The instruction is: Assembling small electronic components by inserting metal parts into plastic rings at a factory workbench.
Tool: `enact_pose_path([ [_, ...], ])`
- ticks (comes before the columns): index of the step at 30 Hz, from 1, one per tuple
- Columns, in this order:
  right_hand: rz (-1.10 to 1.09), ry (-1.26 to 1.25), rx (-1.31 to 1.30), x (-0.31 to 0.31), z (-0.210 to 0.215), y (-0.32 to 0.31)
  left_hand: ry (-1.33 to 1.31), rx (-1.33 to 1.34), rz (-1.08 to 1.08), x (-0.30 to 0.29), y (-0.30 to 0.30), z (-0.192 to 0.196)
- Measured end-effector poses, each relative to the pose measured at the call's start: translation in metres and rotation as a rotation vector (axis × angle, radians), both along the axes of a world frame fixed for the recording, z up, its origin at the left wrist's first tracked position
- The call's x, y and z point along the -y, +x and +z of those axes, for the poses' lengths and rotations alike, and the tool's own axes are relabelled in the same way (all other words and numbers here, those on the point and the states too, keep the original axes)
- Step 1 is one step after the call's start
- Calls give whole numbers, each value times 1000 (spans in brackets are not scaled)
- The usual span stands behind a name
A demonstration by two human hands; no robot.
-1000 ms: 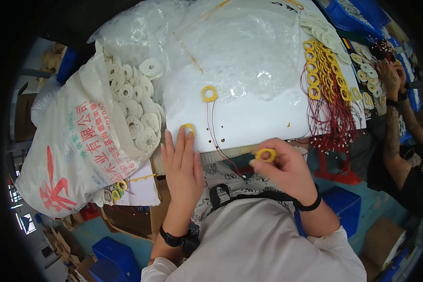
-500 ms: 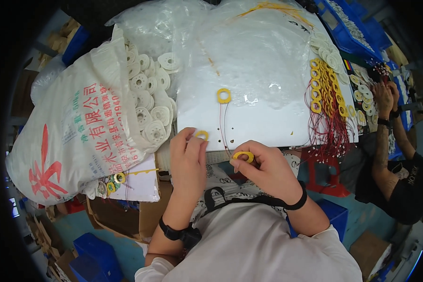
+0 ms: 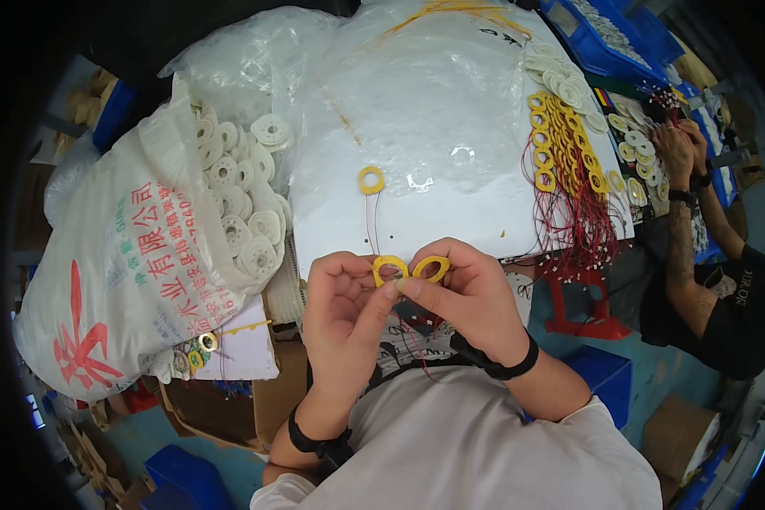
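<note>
Pairing 2 yellow taped rings appears to be the step in hand: the left ring (image 3: 390, 270) is pinched in the left hand (image 3: 342, 308), the right ring (image 3: 431, 269) is clamped in the right hand (image 3: 469, 293), and both hands are brought together at the near edge of the white table (image 3: 450, 195). Careful alignment of rings and thin red leads (image 3: 410, 336) is judged necessary next. A third ring (image 3: 371, 180) lies just beyond the hands, untouched.
</note>
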State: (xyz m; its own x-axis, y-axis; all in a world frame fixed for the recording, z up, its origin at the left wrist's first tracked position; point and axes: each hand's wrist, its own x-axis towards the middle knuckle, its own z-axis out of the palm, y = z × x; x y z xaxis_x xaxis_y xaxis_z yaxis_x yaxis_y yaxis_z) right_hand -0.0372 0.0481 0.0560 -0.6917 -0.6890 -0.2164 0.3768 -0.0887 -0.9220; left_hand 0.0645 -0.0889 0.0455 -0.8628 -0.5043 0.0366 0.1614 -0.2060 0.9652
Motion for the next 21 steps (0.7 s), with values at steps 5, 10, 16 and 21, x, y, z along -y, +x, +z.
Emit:
enact_pose_path([
  [5, -50, -26, 29, -11, -5, -7, 240, 103, -122, -1, -1, 17],
  [10, 50, 157, -194, -24, -7, -17, 237, 267, -260, 20, -1, 2],
  [16, 7, 121, -190, -27, 1, -14, 374, 162, -376, 19, -5, -5],
  [21, -2, 142, -40, -30, 9, -13, 447, 63, -376, 16, -4, -14],
])
